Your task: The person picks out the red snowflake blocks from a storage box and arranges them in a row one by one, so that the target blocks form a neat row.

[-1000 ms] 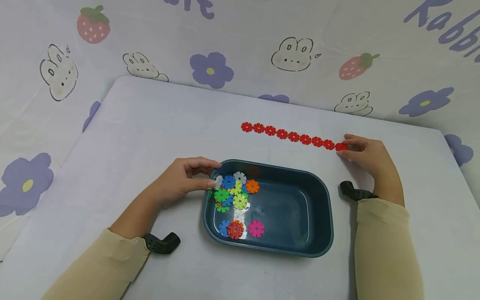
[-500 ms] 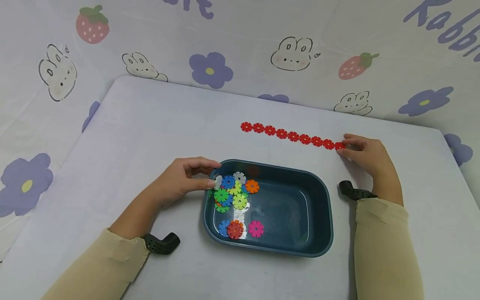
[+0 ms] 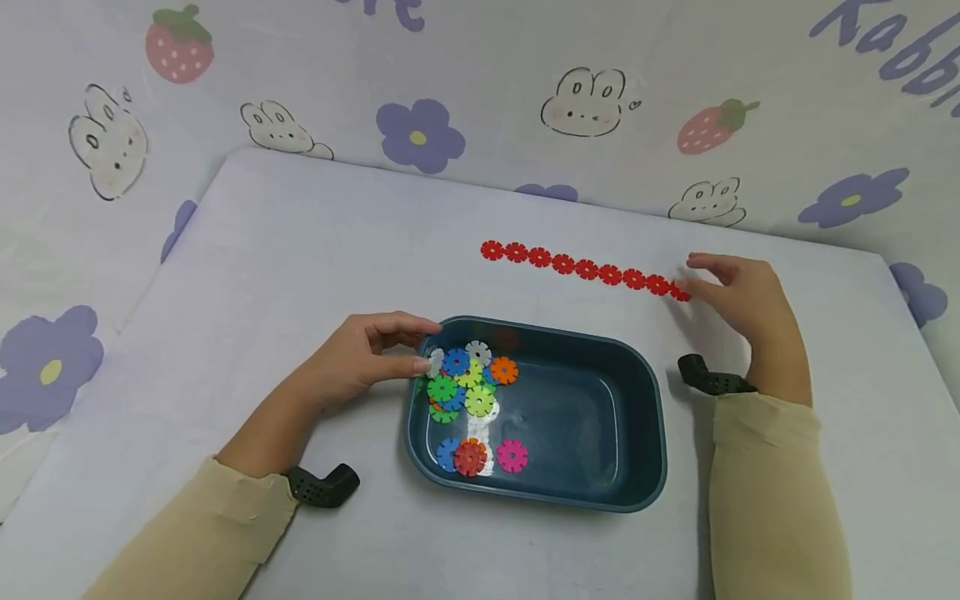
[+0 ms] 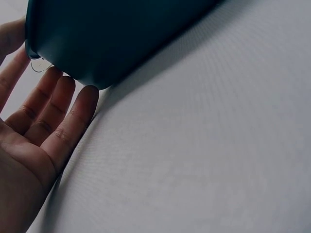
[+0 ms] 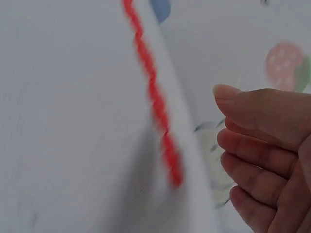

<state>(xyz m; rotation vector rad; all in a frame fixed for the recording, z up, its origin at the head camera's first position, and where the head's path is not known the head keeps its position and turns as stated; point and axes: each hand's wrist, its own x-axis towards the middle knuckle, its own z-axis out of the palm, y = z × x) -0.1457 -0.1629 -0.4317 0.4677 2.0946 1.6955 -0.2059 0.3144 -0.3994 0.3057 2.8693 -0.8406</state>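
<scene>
My left hand holds the left end of a dark blue-green plastic tub, thumb at the rim and fingers against the outer wall. Inside the tub lie notched plastic discs in several colours, heaped toward the left end. Beyond it, a row of red notched discs forms a slanting line on the table, each meeting its neighbour. My right hand hovers by the row's right end, its thumb overlapping the last disc in the head view. The right wrist view shows that hand apart from the row, thumb and fingers parted, nothing between them.
A white cover lies over the table. Behind it rises a cloth backdrop printed with rabbits, strawberries and purple flowers. Black wrist devices sit on both forearms.
My right hand has let go of the last red disc and lifted slightly. That disc has shifted a little, close against the row. The left hand stays on the tub.
</scene>
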